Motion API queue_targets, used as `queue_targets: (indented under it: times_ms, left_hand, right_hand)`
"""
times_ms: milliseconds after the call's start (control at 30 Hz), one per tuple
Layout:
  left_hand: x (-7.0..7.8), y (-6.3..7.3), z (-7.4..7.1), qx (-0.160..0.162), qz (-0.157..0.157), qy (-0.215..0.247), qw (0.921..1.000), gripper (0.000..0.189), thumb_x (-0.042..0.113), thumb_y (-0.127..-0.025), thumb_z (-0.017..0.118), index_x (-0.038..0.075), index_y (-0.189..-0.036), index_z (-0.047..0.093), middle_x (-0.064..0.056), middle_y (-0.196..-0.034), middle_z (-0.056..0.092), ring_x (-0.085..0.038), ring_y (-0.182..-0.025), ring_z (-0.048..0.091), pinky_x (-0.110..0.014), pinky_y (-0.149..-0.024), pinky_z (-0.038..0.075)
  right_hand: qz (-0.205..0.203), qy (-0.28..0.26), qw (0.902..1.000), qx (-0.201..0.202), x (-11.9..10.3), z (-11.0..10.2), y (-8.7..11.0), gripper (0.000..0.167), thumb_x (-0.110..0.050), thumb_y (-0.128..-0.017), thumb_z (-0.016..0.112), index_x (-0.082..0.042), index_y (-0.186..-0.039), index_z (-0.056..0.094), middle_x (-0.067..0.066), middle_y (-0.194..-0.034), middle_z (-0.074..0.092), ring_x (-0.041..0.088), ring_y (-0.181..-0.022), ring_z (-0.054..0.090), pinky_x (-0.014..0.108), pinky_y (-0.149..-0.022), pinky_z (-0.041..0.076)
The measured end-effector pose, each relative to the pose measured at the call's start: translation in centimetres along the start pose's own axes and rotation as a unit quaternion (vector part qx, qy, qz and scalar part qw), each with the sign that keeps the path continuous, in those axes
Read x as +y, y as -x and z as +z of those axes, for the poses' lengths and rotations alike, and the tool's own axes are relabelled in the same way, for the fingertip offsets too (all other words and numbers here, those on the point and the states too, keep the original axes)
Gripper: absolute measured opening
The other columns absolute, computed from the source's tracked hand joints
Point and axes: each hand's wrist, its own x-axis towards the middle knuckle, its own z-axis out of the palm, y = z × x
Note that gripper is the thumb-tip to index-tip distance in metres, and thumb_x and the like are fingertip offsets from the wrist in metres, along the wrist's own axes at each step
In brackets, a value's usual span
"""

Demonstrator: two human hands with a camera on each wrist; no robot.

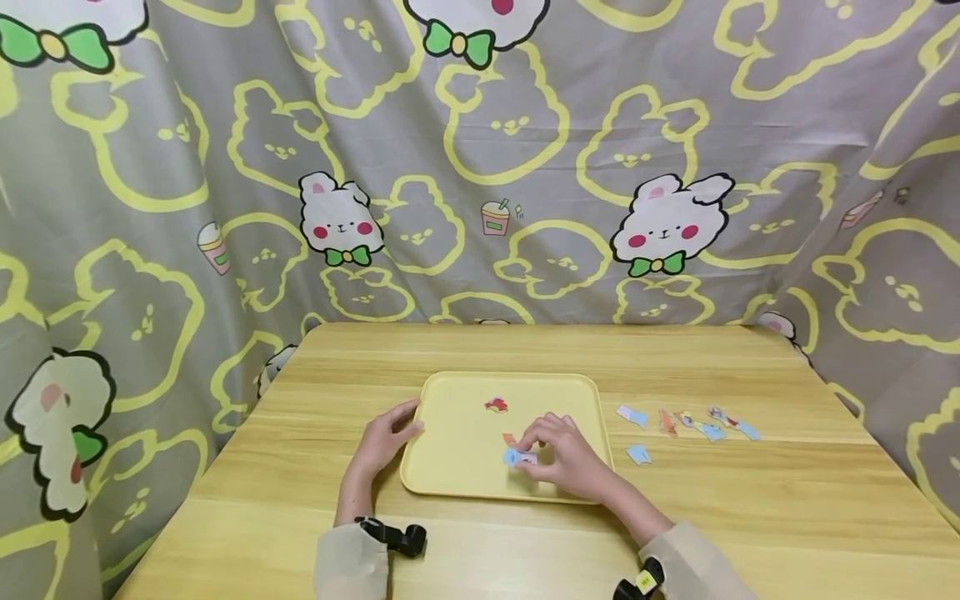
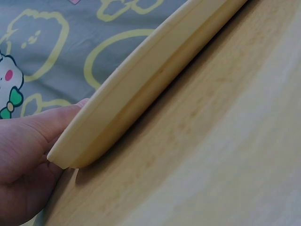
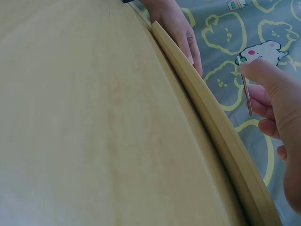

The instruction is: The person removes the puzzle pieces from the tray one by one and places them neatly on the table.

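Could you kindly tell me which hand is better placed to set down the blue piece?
Probably the right hand: it pinches the blue piece above the tray, while the left hand rests at the tray's left edge, farther from that piece.

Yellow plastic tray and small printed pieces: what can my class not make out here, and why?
Head: fine details on the small printed pieces right of the yellow plastic tray, too small.
Head: the orange piece's full outline, partly covered by the right hand.
Right wrist: the face of the thin held light-blue piece, turned edge-on.
Left wrist: the tray's inside, hidden by its outer wall; the left hand's fingertips, mostly behind it.
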Motion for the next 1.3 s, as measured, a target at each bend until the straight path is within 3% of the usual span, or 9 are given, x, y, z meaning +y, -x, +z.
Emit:
queue_targets:
  times_ms: [267,533,800,1000,1300]
  left_hand:
    - [-0.1,0.0,0.0,0.0,0.005,-0.001,1.0,0.051,0.019,-0.094,0.066,0.008,-0.141,0.053,-0.017,-0.143,0.054,-0.036,-0.135,0.049,-0.049,-0.116,0.037]
    - [-0.1,0.0,0.0,0.0,0.007,0.002,1.0,0.051,0.018,-0.094,0.065,0.007,-0.142,0.052,-0.018,-0.141,0.055,-0.036,-0.133,0.052,-0.049,-0.115,0.04]
    - [-0.1,0.0,0.1,0.001,0.004,0.003,1.0,0.05,0.018,-0.094,0.066,0.008,-0.141,0.053,-0.018,-0.142,0.055,-0.036,-0.134,0.051,-0.049,-0.115,0.039]
    - [-0.1,-0.1,0.1,0.0,0.001,0.001,1.0,0.051,0.019,-0.094,0.065,0.008,-0.142,0.052,-0.018,-0.142,0.055,-0.036,-0.134,0.051,-0.049,-0.115,0.039]
    - [-0.1,0.0,0.1,-0.004,0.0,0.005,1.0,0.051,0.02,-0.095,0.065,0.009,-0.143,0.051,-0.017,-0.142,0.055,-0.035,-0.135,0.05,-0.049,-0.116,0.038]
  right_hand:
    - [0.015,0.001,0.9999,-0.001,0.2,-1.0,0.5,0.021,-0.016,-0.075,0.082,-0.022,-0.087,0.067,-0.013,-0.089,0.067,0.006,-0.086,0.054,0.037,-0.087,0.035]
    - [0.008,0.012,0.9998,0.01,0.9,-1.9,1.1,0.021,-0.016,-0.075,0.082,-0.022,-0.088,0.067,-0.014,-0.088,0.066,0.011,-0.08,0.053,0.025,-0.078,0.032]
    - [0.021,0.007,0.9996,0.014,1.6,-2.8,1.9,0.02,-0.016,-0.076,0.081,-0.024,-0.088,0.067,-0.014,-0.089,0.066,0.008,-0.081,0.053,0.029,-0.082,0.036]
    - [0.024,0.007,0.9993,0.028,1.9,-3.3,2.3,0.021,-0.017,-0.075,0.082,-0.024,-0.088,0.067,-0.014,-0.089,0.066,0.009,-0.08,0.052,0.024,-0.076,0.035]
    - [0.042,0.004,0.9984,0.037,2.4,-4.5,3.1,0.022,-0.017,-0.076,0.083,-0.026,-0.087,0.067,-0.014,-0.089,0.066,0.012,-0.08,0.054,0.024,-0.078,0.037]
